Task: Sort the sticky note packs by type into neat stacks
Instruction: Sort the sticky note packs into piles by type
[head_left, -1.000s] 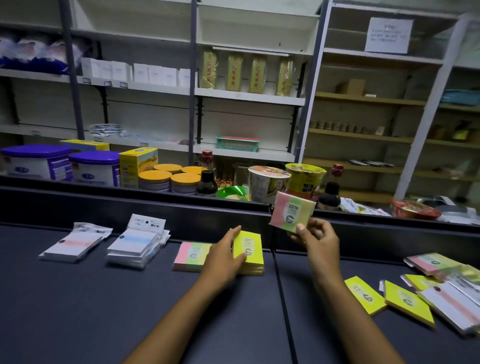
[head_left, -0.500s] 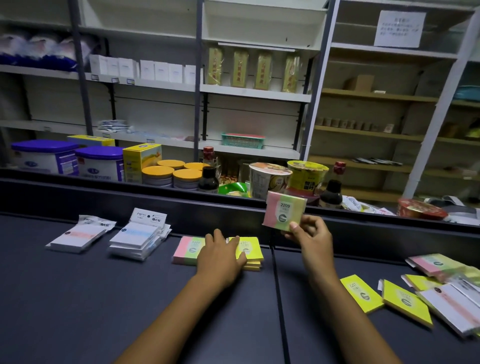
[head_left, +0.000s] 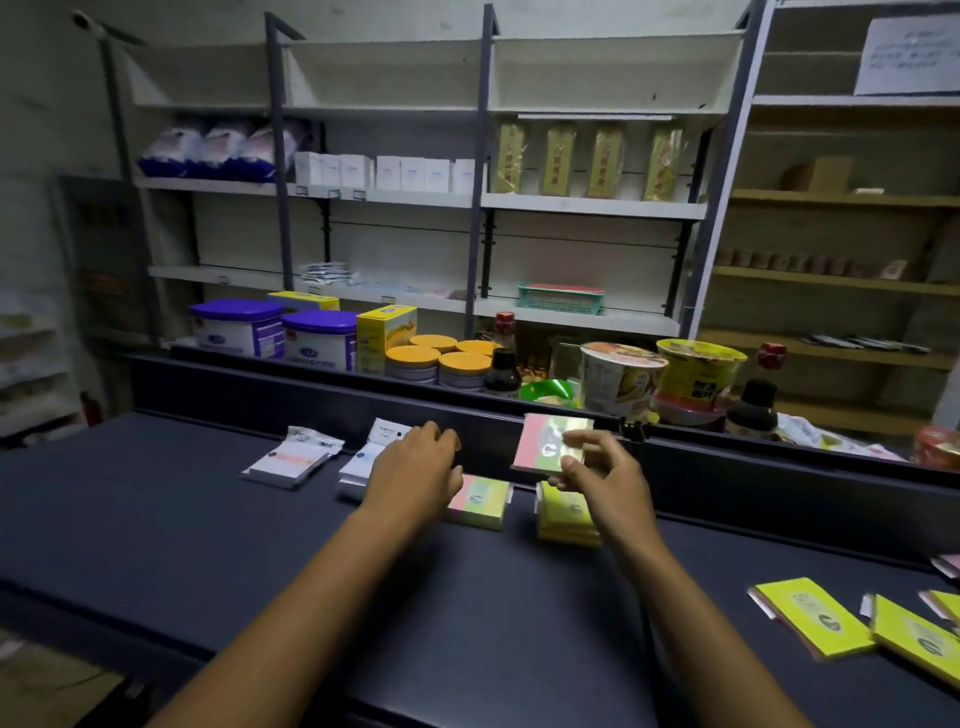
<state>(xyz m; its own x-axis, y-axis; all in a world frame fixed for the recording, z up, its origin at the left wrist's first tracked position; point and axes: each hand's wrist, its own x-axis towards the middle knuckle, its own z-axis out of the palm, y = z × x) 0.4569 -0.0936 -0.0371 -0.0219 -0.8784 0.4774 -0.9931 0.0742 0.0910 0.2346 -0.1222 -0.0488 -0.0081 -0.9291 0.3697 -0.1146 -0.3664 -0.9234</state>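
My right hand (head_left: 597, 475) pinches a pink-and-green sticky note pack (head_left: 540, 447), held in the air above the yellow stack (head_left: 563, 514). My left hand (head_left: 415, 467) hovers with relaxed fingers over the left edge of the pink-and-green stack (head_left: 480, 501) and partly hides the white-and-blue pack pile (head_left: 363, 460). A white-and-orange pack (head_left: 288, 460) lies furthest left. Loose yellow packs (head_left: 810, 616) lie at the right, on the dark counter (head_left: 208, 545).
A raised dark ledge (head_left: 311, 387) runs behind the packs. Behind it stand tubs (head_left: 239, 327), yellow-lidded jars (head_left: 413, 361), sauce bottles (head_left: 501, 371) and noodle cups (head_left: 621, 376). Store shelves fill the back wall.
The view has swung left. My left hand has slid left off the yellow stack towards the white packs. My right hand has lowered the pink-and-green pack towards the stacks.
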